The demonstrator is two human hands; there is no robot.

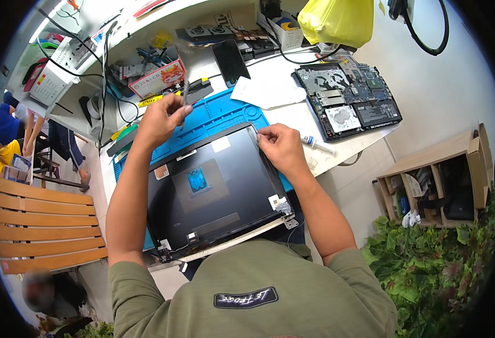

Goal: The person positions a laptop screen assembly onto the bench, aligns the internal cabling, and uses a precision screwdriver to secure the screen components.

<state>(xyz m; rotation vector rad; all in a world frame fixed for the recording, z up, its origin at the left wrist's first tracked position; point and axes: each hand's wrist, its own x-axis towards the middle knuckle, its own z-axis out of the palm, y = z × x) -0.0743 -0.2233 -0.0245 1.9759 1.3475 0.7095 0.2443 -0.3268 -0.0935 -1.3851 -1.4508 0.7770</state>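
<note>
A black laptop lid shell (219, 169) lies with its inner side up, screen panel out, bearing a blue patch and white stickers. My left hand (165, 119) is raised over the lid's far edge, its thumb and fingers pinching a thin grey strip (186, 87) that points upward. The strip's exact kind is unclear. My right hand (281, 149) is closed at the lid's far right corner, fingertips against the frame; whatever is between them is hidden. Beneath the lid lies a blue repair mat (211, 115). A hinge (284, 207) shows at the near right corner.
An opened laptop base (349, 98) with exposed board sits at the right. White paper (270, 93), a black phone (230, 62) and a syringe-like tube (318, 145) are on the table (275, 65). A red-and-white box (157, 80) stands behind. A yellow bag (337, 22) hangs at the far right.
</note>
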